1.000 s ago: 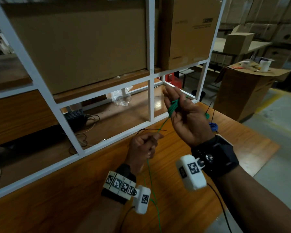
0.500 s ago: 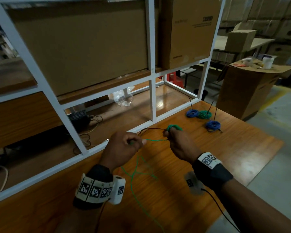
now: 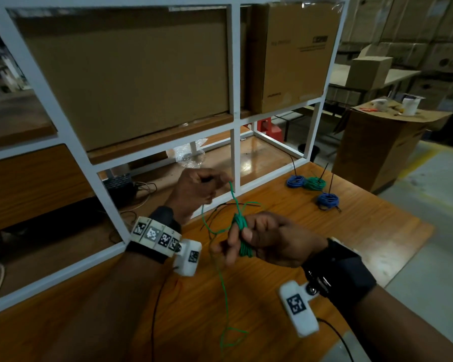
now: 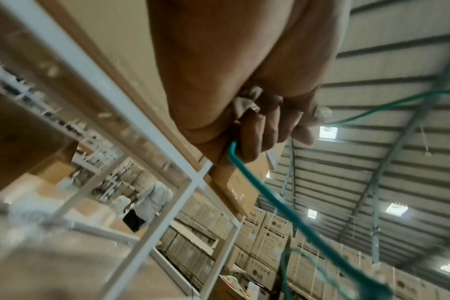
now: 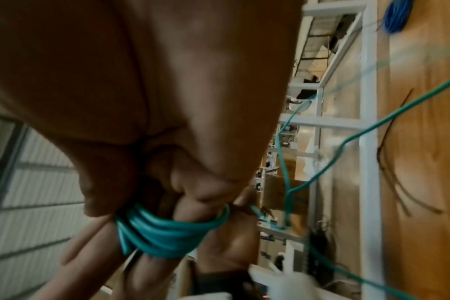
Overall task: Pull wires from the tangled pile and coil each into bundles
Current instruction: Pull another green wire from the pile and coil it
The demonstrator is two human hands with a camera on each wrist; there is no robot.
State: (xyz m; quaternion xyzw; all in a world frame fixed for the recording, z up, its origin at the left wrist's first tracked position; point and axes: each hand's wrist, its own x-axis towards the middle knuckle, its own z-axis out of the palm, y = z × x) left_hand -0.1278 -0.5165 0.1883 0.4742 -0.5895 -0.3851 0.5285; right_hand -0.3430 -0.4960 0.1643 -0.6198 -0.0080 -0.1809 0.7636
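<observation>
Over the wooden table [image 3: 351, 231], we hold the green wire [image 3: 224, 280]: our right hand [image 3: 267, 241] has several turns looped round its fingers [image 5: 152, 270], plain only from the right wrist. Our left hand [image 3: 196, 194], raised beyond it, is fisted on the free strand. Farther off, three coiled bundles [image 3: 311, 183] lie by the white shelf frame [image 3: 234, 142].

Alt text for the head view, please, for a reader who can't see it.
Over a wooden table, the right hand holds a green wire coiled round its fingers while the left hand pinches the wire's free length. Three finished coils lie further back.
</observation>
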